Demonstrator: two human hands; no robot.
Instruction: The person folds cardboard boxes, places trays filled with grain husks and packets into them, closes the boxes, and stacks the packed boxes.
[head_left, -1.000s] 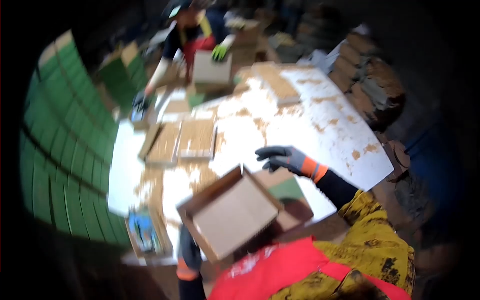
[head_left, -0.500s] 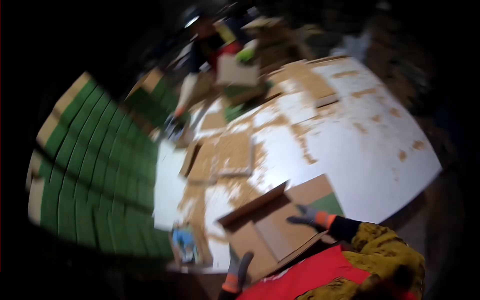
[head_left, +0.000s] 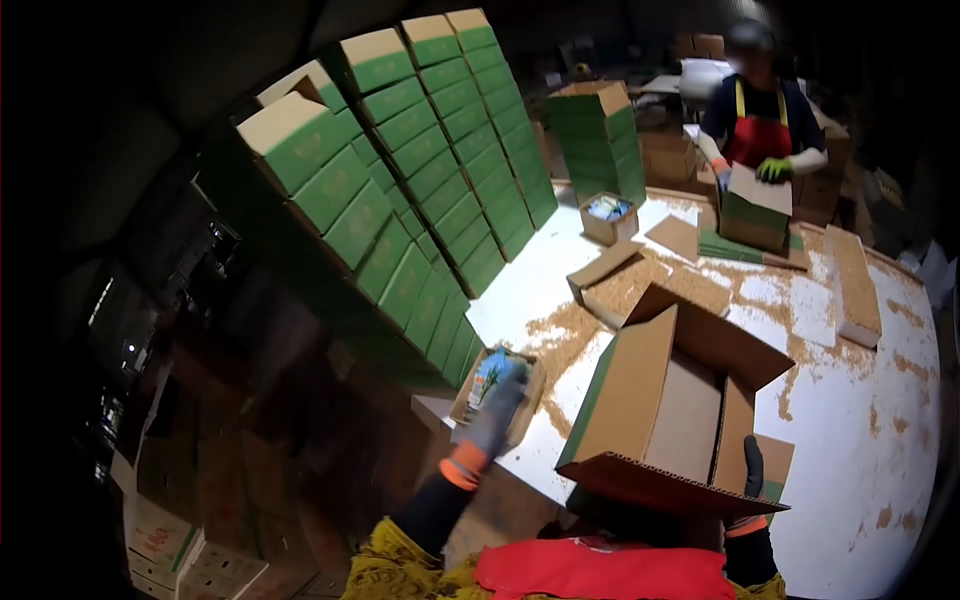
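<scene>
An unfolded-top cardboard box (head_left: 625, 405), brown inside with a green outer side, stands tilted in front of me with its flaps up. My right hand (head_left: 752, 485), in a grey glove with an orange cuff, grips its right side; part of the hand is behind the cardboard. My left hand (head_left: 492, 415) is stretched over a small open carton (head_left: 530, 425) holding blue-and-white packets (head_left: 487, 375). Its fingers look extended and somewhat blurred, reaching the packets; whether they touch them I cannot tell.
Tall stacks of green boxes (head_left: 440, 150) line the left. A co-worker (head_left: 755, 125) handles another box (head_left: 752, 220) across the white table (head_left: 850, 420). Brown granules (head_left: 620, 295) lie scattered on it, near another packet carton (head_left: 610, 228) and a long filled tray (head_left: 853, 285).
My view has swung left. My left hand has let go of the box and moved to the packet carton. The box is now tilted, with my right hand at its right side.
</scene>
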